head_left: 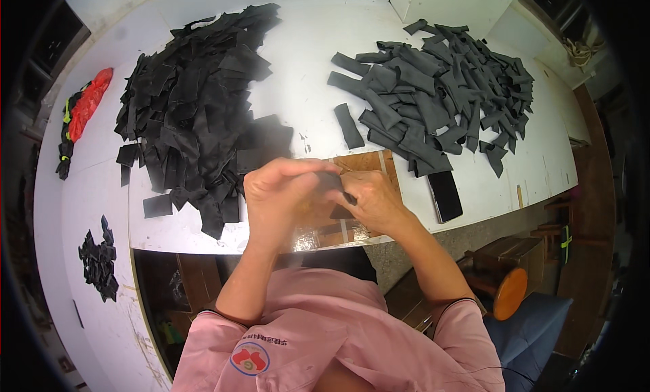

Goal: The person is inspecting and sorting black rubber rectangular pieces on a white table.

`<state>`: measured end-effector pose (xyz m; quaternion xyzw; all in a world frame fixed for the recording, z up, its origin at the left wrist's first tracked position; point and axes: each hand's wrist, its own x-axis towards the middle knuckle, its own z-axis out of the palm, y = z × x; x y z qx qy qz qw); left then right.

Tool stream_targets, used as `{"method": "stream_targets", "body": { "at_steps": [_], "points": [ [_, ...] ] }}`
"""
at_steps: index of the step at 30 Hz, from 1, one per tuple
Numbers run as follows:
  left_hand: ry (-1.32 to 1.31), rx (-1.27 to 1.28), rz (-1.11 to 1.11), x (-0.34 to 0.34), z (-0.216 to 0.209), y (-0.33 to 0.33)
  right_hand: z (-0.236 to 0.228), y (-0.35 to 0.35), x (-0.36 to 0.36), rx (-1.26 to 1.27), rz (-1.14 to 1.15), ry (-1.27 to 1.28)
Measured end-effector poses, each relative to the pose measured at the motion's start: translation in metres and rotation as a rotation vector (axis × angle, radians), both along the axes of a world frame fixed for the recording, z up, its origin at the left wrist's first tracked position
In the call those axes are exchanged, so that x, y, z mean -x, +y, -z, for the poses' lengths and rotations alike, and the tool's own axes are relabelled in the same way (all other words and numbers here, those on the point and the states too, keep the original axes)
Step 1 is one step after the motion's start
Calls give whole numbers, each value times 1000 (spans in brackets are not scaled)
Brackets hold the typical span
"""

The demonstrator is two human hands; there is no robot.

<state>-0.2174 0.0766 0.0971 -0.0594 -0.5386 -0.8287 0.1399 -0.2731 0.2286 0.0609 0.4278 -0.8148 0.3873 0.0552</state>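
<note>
My left hand (276, 189) and my right hand (371, 199) meet over the table's near edge, both pinching one small black fabric piece (333, 185) between the fingers. Part of the piece is hidden by my fingers. Just left of my hands lies a big heap of black fabric pieces (196, 107). A second heap of dark grey fabric strips (440, 94) lies to the right, with one loose strip (349, 126) apart from it.
A black phone (445, 196) lies on the white table (305, 67) by the grey heap. A red and black item (82, 114) and a small black pile (99, 258) sit on the left. A round wooden stool (509, 292) stands lower right.
</note>
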Motion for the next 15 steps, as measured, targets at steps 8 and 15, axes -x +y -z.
{"method": "stream_targets", "body": {
  "at_steps": [8,15],
  "points": [
    [-45,-3,-27,-1,-1,-1,0,-1,1,41,1,-70],
    [-39,120,3,0,-10,-1,-3,2,1,-17,-25,-42]
  ]
}}
